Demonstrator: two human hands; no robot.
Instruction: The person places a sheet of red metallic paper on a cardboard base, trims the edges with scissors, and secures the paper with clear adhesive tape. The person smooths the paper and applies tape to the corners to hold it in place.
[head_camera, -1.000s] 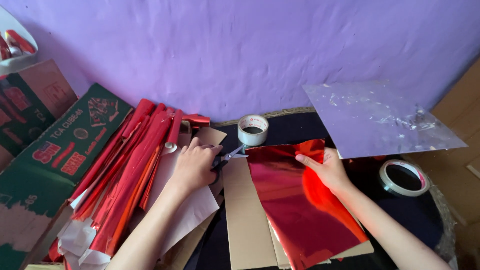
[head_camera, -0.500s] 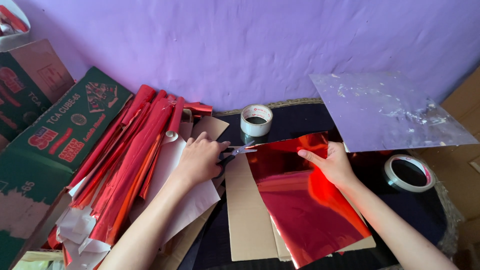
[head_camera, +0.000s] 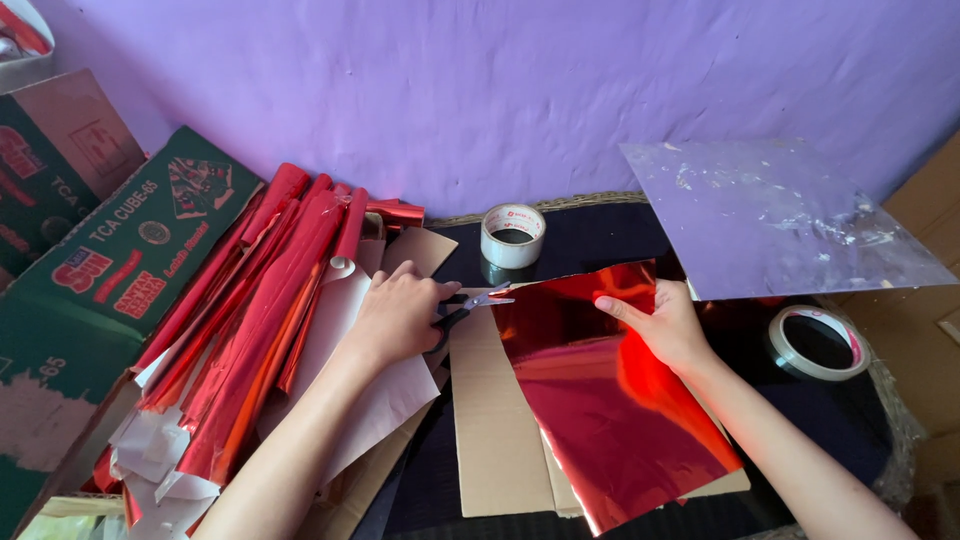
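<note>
Glossy red foil sheet (head_camera: 610, 400) under the right hand (head_camera: 668, 325); black-handled scissors (head_camera: 466, 307) in the left hand (head_camera: 398, 315), beside red-and-white foil rolls (head_camera: 260, 310). Behind the hands, a white tape roll (head_camera: 513, 235) and purple wall (head_camera: 500, 90).

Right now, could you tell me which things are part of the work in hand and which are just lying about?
In use: scissors in the left hand; red foil sheet pressed down by the right hand; cardboard underneath.

Lying about: two tape rolls, rolled red foil pile, green carton, silvery sheet.

A flattened green carton (head_camera: 120, 270) with red and white labels lies at far left.
</note>
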